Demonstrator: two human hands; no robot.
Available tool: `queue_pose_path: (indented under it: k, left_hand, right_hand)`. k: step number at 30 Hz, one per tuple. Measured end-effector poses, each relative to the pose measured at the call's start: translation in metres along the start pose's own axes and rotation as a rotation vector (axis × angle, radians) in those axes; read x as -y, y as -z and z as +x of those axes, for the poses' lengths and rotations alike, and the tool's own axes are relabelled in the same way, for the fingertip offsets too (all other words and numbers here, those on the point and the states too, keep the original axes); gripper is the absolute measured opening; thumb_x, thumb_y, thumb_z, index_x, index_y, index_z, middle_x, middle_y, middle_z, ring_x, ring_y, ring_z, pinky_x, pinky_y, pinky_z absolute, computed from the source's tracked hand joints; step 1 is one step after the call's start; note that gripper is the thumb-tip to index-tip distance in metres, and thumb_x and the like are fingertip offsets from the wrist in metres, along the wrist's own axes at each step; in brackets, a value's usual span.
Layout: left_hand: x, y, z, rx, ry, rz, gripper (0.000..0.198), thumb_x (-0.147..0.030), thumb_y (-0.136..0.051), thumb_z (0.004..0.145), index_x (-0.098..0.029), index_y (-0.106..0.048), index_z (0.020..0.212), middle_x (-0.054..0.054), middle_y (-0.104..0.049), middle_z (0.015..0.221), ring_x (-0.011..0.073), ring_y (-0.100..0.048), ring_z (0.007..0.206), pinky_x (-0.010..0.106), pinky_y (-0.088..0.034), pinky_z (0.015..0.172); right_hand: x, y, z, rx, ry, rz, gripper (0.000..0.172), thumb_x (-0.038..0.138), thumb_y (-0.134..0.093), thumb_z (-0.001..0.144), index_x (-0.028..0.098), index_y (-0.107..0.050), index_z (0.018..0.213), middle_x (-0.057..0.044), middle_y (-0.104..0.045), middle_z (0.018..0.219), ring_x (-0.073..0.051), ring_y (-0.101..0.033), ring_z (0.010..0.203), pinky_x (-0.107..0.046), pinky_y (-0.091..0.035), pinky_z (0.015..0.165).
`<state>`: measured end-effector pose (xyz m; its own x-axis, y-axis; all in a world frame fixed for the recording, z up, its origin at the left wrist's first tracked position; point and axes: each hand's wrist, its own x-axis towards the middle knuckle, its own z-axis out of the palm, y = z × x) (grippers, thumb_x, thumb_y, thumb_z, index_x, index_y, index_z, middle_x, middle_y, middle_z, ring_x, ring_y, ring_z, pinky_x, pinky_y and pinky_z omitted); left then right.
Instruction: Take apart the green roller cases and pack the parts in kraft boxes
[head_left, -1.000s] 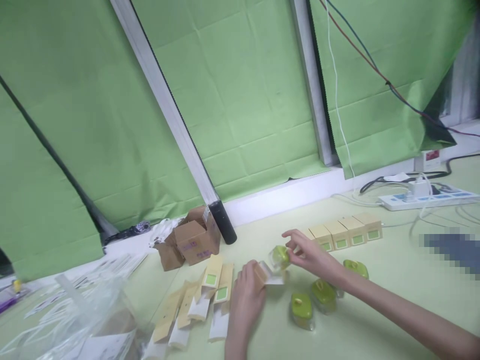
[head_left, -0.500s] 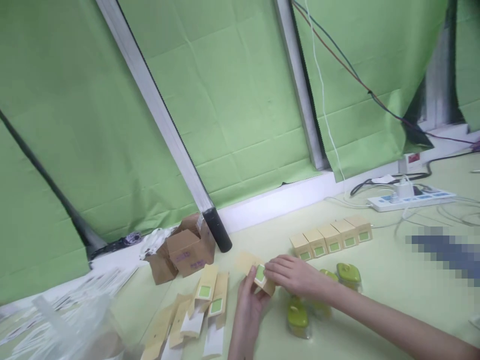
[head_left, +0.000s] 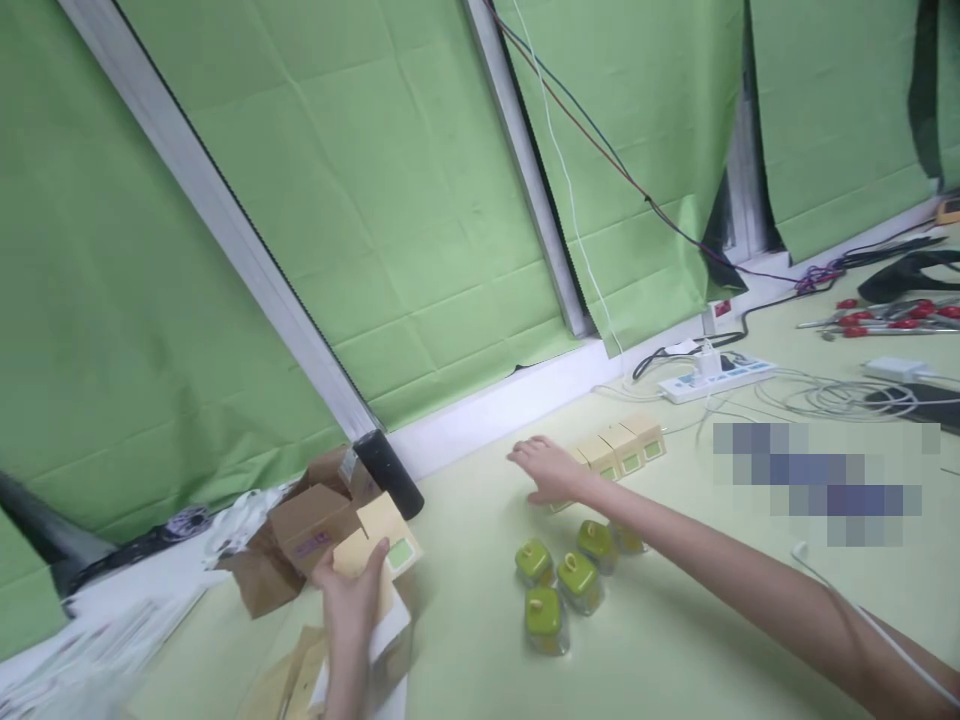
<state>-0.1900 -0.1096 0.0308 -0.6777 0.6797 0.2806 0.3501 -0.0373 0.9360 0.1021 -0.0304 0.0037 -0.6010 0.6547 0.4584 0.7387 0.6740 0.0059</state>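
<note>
My left hand [head_left: 351,590] is closed around a cream-yellow carton [head_left: 401,552] with a green label; its upper flap stands up. More flat or half-folded cartons [head_left: 304,665] lie under and beside that wrist. My right hand [head_left: 551,468], fingers stretched out and thumb apart, is over the left end of a row of closed cartons [head_left: 630,450] with green labels. The hand and forearm hide part of that row. Below the right forearm stand several clear jars [head_left: 546,620] with green lids, one partly behind the arm.
Behind my left hand is an open brown cardboard box [head_left: 311,520] beside a black cylinder [head_left: 388,472]. A white power strip [head_left: 720,378] with cables lies at the back right. Red-handled tools [head_left: 900,318] are farther right. White sheets [head_left: 97,640] lie at the left.
My hands, together on one carton before, have parted. The left has moved left to the unfolded cartons and taken hold of one; the right is at the row. The view has swung right.
</note>
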Motion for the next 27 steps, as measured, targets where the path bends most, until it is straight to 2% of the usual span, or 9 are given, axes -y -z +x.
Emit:
queue_pose_path:
  k: [3, 6, 8, 10, 14, 16, 19, 23, 27]
  left_hand:
    - [0.002, 0.025, 0.02, 0.01, -0.028, 0.316, 0.068, -0.027, -0.074, 0.05, -0.012, -0.053, 0.113, 0.023, -0.049, 0.129, 0.048, -0.034, 0.127, 0.062, -0.021, 0.103]
    - [0.004, 0.035, 0.018, -0.036, -0.117, 0.527, 0.077, -0.032, -0.069, 0.055, -0.012, -0.045, 0.126, 0.024, -0.028, 0.145, 0.0507, -0.013, 0.133, 0.064, -0.01, 0.103]
    - [0.004, 0.029, 0.006, -0.137, -0.314, 0.672, 0.077, -0.037, -0.061, 0.067, -0.011, -0.035, 0.135, 0.024, -0.021, 0.147, 0.0475, -0.014, 0.134, 0.061, -0.014, 0.103]
    - [0.005, 0.015, -0.011, -0.2, -0.525, 0.777, 0.068, -0.04, -0.048, 0.079, -0.008, -0.031, 0.136, 0.026, -0.023, 0.145, 0.0449, -0.019, 0.132, 0.06, -0.018, 0.103]
    - [0.012, -0.025, -0.049, 0.05, -0.68, 0.745, 0.056, -0.038, -0.046, 0.083, -0.005, -0.043, 0.127, 0.025, -0.045, 0.13, 0.0371, -0.037, 0.124, 0.05, -0.029, 0.102]
    - [0.021, -0.043, -0.064, 0.131, -0.713, 0.721, 0.05, -0.037, -0.05, 0.082, -0.009, -0.049, 0.123, 0.02, -0.052, 0.124, 0.0321, -0.046, 0.117, 0.044, -0.035, 0.1]
    - [0.038, -0.057, -0.078, 0.167, -0.724, 0.677, 0.041, -0.033, -0.047, 0.085, -0.013, -0.051, 0.121, 0.017, -0.055, 0.121, 0.0297, -0.049, 0.114, 0.044, -0.038, 0.097]
    - [0.058, -0.06, -0.087, 0.227, -0.632, 0.485, 0.037, -0.031, -0.047, 0.085, -0.016, -0.052, 0.118, 0.016, -0.055, 0.12, 0.03, -0.048, 0.114, 0.048, -0.035, 0.099]
    - [0.065, -0.056, -0.097, 0.365, -0.527, 0.396, 0.038, -0.027, -0.045, 0.085, -0.013, -0.05, 0.12, 0.018, -0.052, 0.123, 0.0307, -0.044, 0.118, 0.051, -0.029, 0.102]
  right_hand:
    - [-0.03, -0.005, -0.003, 0.127, -0.113, -0.005, 0.03, 0.032, -0.056, 0.09, 0.017, -0.055, 0.116, -0.007, -0.058, 0.118, -0.021, -0.06, 0.099, -0.043, -0.05, 0.084]
    - [-0.042, -0.004, -0.005, 0.195, -0.138, 0.027, 0.029, 0.031, -0.056, 0.091, 0.016, -0.056, 0.115, -0.007, -0.06, 0.115, -0.02, -0.061, 0.095, -0.04, -0.052, 0.081]
    - [-0.043, -0.002, -0.006, 0.185, -0.153, 0.048, 0.029, 0.031, -0.056, 0.091, 0.017, -0.055, 0.116, -0.007, -0.059, 0.117, -0.02, -0.061, 0.097, -0.041, -0.051, 0.082]
    - [-0.042, -0.002, -0.005, 0.169, -0.165, 0.065, 0.032, 0.031, -0.056, 0.091, 0.017, -0.053, 0.119, -0.008, -0.056, 0.122, -0.022, -0.059, 0.102, -0.043, -0.05, 0.084]
    - [-0.045, -0.012, 0.004, 0.264, -0.16, 0.107, 0.033, 0.031, -0.056, 0.09, 0.018, -0.053, 0.12, -0.008, -0.056, 0.123, -0.022, -0.058, 0.103, -0.044, -0.049, 0.086]
    - [-0.047, -0.019, 0.01, 0.335, -0.169, 0.128, 0.031, 0.031, -0.056, 0.09, 0.017, -0.054, 0.118, -0.007, -0.057, 0.12, -0.022, -0.06, 0.101, -0.043, -0.05, 0.084]
    - [-0.05, -0.025, 0.018, 0.388, -0.205, 0.161, 0.03, 0.031, -0.056, 0.09, 0.017, -0.055, 0.117, -0.007, -0.058, 0.118, -0.021, -0.06, 0.1, -0.043, -0.051, 0.083]
    - [-0.05, -0.023, 0.031, 0.415, -0.276, 0.223, 0.032, 0.031, -0.056, 0.09, 0.017, -0.054, 0.119, -0.007, -0.057, 0.12, -0.021, -0.06, 0.099, -0.042, -0.051, 0.082]
    - [-0.046, -0.024, 0.04, 0.449, -0.321, 0.267, 0.029, 0.031, -0.056, 0.09, 0.018, -0.055, 0.116, -0.007, -0.058, 0.117, -0.02, -0.061, 0.097, -0.04, -0.052, 0.081]
